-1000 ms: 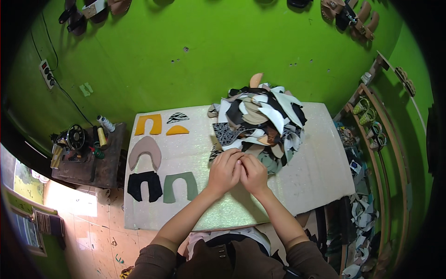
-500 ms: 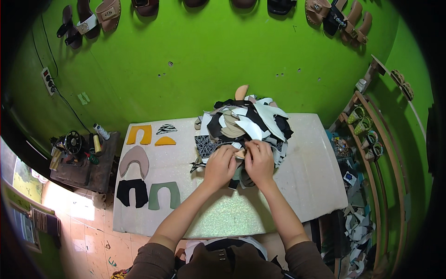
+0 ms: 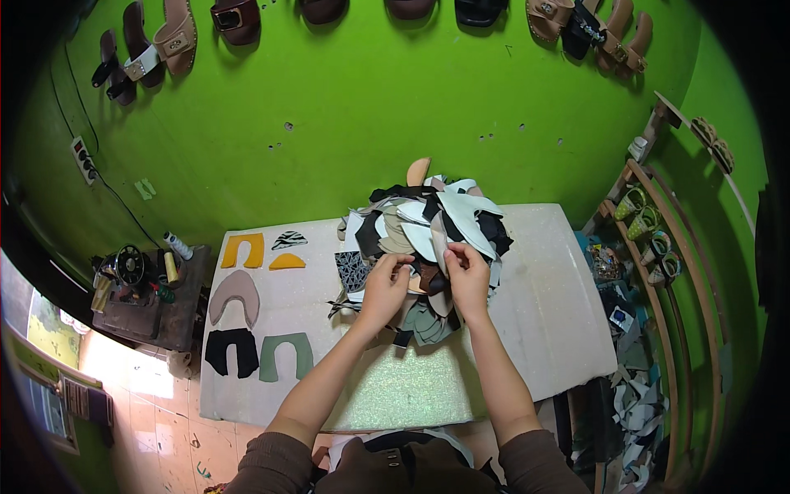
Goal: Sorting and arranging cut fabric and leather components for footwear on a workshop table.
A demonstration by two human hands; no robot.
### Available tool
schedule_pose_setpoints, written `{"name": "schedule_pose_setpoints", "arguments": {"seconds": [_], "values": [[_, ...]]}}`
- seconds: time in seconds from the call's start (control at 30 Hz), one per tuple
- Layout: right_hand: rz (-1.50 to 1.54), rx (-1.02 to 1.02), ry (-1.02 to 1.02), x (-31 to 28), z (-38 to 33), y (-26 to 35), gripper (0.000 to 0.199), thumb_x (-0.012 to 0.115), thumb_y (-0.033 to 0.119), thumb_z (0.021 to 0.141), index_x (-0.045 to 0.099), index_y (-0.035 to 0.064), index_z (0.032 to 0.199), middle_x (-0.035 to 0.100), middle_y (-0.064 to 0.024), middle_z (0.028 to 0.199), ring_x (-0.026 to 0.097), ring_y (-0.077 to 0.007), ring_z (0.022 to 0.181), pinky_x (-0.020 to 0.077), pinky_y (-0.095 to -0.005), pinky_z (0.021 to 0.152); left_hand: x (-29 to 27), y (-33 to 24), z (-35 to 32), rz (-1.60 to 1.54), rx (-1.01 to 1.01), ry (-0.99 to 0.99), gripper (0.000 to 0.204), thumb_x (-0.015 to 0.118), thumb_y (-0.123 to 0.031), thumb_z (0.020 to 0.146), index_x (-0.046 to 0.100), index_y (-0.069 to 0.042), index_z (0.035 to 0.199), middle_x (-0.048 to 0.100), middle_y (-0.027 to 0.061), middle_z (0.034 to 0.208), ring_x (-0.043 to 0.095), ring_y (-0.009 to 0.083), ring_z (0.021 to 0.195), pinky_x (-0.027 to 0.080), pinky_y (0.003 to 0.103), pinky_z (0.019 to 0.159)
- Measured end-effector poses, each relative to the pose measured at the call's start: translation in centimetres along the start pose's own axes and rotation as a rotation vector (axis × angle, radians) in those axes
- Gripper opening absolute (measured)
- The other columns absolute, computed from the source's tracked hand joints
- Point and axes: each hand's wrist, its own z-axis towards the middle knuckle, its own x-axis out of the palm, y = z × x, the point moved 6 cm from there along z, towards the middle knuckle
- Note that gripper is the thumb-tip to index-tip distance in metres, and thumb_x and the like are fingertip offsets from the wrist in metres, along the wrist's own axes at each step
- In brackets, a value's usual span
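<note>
A heaped pile of leather scraps (image 3: 374, 235) in white, black, grey-green, beige and brown lies on the table in front of me. My right hand (image 3: 467, 278) pinches a pale, narrow curved scrap (image 3: 440, 239) at the pile's near right side. At the front of the heap, my left hand (image 3: 387, 288) has its fingers bent and drawn together; what they hold, if anything, does not show clearly. Between the hands a dark brown scrap (image 3: 432, 278) shows. Below them fans a cluster of grey-green scraps (image 3: 428, 326).
Left of the pile lie separate pieces: a yellow U-shape (image 3: 243, 239), zebra-print piece (image 3: 290, 240), yellow half-moon (image 3: 286, 261), mauve U-shape (image 3: 234, 284), black U-shape (image 3: 218, 354) and green U-shape (image 3: 271, 366). A sewing machine (image 3: 130, 267) stands left; a wooden rack (image 3: 679, 305) stands right.
My hands have moved apart at the front of the pile. My right hand now raises a pale curved scrap, and brown and grey-green scraps show more between and below the hands.
</note>
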Motion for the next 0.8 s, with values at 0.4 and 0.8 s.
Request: {"name": "schedule_pose_setpoints", "arguments": {"seconds": [0.4,0.8], "values": [[-0.511,-0.673,0.102,1.1,-3.9,4.5,0.013,0.061,0.005,0.077,0.064,0.0056,0.089,0.059,-0.0093,0.093,0.057,-0.0279,0.087,0.0453,-0.0373,0.076,0.7,0.9,-0.5,-0.728,-0.416,0.116,0.035,0.049,-0.024,0.094,0.047,0.004,0.116,0.059,0.0131,0.103,0.062,0.0175,0.090,0.053,0.028,0.080],[-0.108,-0.339,0.320,5.7,-4.8,4.1,0.017,0.056,0.000,0.082,0.062,0.0019,0.097,0.060,-0.0126,0.091,0.061,-0.0266,0.076,0.0484,-0.0318,0.063,-5.7,3.6,-2.4,-0.472,-0.358,-0.029,0.028,0.055,-0.009,0.090,0.052,0.004,0.114,0.060,0.0085,0.102,0.060,0.0104,0.085,0.053,0.022,0.072]]}}
